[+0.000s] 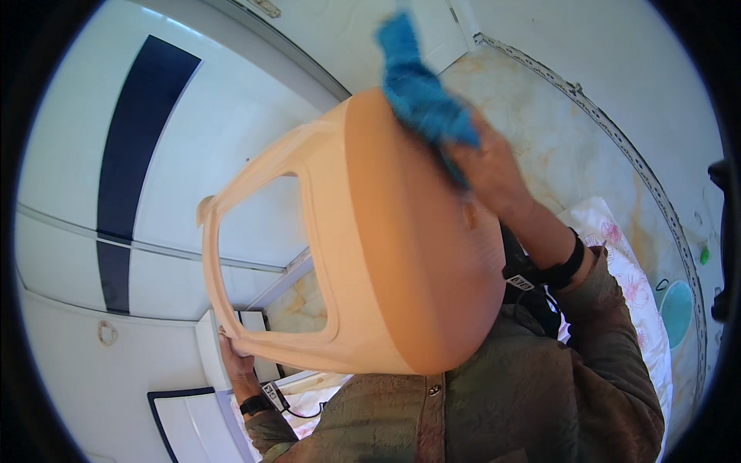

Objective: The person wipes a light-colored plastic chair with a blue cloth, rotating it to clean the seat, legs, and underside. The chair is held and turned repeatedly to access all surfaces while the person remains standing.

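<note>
A peach and orange plastic stool (370,278) is held tilted on its side in front of my chest. Its side has a large opening, and the darker orange seat faces right. My left hand (236,362) grips the end of a leg at the lower left; the stool hides some of its fingers. At the seat, my right hand (489,165) holds a blue cloth (428,98) against the surface. The cloth's upper end sticks up past the seat's edge, and both cloth and hand are blurred.
Sliding doors (231,133), white with a dark stripe, stand at the left. Near my left hand is a small white cabinet (209,347). Floral bedding (628,289) lies behind my right arm, and a teal bucket (676,315) stands on the marble-patterned floor (556,133) by the wall.
</note>
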`<control>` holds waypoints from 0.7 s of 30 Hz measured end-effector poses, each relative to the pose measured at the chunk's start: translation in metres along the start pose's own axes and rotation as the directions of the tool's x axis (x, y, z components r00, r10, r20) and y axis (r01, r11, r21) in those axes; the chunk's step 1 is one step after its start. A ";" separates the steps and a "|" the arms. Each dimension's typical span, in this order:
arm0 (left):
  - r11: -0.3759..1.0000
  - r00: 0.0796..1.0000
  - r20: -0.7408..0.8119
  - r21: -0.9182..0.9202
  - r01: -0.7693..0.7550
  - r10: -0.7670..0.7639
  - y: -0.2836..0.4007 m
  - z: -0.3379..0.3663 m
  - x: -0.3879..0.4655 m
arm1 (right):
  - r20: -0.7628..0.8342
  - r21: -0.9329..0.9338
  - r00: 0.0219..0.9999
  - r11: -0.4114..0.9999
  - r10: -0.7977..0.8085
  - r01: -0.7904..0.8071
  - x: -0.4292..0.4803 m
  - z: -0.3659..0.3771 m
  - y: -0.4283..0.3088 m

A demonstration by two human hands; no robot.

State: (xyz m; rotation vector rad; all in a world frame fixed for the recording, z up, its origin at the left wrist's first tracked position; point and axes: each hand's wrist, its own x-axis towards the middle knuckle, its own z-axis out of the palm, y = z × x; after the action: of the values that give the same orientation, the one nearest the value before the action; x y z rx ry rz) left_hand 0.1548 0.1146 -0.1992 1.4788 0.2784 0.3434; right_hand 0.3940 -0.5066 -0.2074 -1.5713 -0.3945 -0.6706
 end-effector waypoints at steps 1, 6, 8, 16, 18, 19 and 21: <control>1.000 1.000 0.028 -0.018 -0.008 0.008 0.003 0.004 0.002 | 0.066 -0.122 0.977 0.970 -0.203 0.210 -0.006 0.007 -0.003; 1.000 0.999 0.053 -0.009 0.014 -0.013 0.011 0.022 0.005 | 0.151 0.066 0.929 0.934 0.339 -0.351 -0.076 0.003 0.027; 1.000 0.999 0.037 -0.014 0.021 -0.020 0.012 0.032 0.003 | 0.234 -0.031 0.785 0.811 0.574 -0.584 -0.102 -0.010 0.038; 0.999 0.981 -0.190 -0.014 0.041 -0.043 0.037 0.097 -0.010 | 0.389 0.195 0.920 0.980 -0.050 -0.029 -0.045 -0.024 -0.065; 0.997 0.991 -0.129 0.065 -0.040 0.048 0.048 0.116 -0.015 | 0.472 -0.043 0.825 0.927 -0.311 0.373 -0.005 -0.023 -0.081; 0.995 0.992 -0.107 0.079 -0.056 0.065 0.054 0.127 -0.018 | 0.581 -0.226 0.739 0.805 -0.341 0.549 0.014 -0.021 -0.080; 0.992 0.996 -0.035 0.101 -0.076 0.080 0.069 0.148 -0.021 | 0.614 -0.286 0.730 0.777 -0.301 0.561 0.049 -0.008 -0.061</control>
State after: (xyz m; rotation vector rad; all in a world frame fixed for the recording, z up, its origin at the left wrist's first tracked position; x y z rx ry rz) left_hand 0.1889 -0.0256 -0.1197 1.5852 0.2725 0.4269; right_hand 0.3927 -0.5140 -0.1292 -2.1531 -1.1445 -0.7069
